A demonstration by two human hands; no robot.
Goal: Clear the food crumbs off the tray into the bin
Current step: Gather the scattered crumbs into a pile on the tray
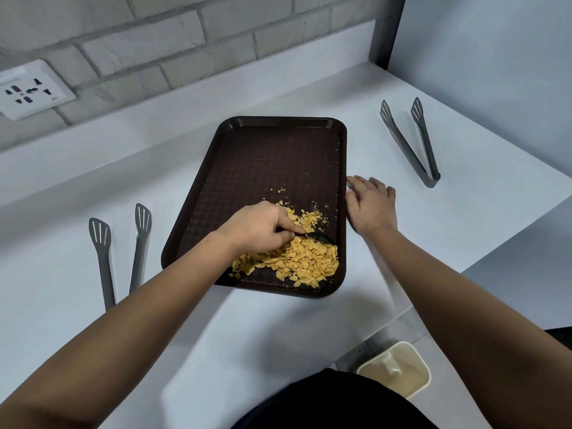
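Observation:
A dark brown tray (266,156) lies on the white counter. Yellow flake crumbs (300,261) are heaped in its near right corner, with a few scattered specks further up. My left hand (263,227) is closed on a thin black tool (320,237) whose tip rests on the pile; most of the tool is hidden under the hand and flakes. My right hand (371,204) lies flat against the tray's right rim, fingers spread. A cream bin (394,368) stands on the floor below the counter's near edge, to the right.
One pair of grey tongs (411,140) lies on the counter to the right of the tray, another pair (120,252) to its left. A wall socket (29,91) sits on the brick wall at far left. The counter edge runs diagonally at right.

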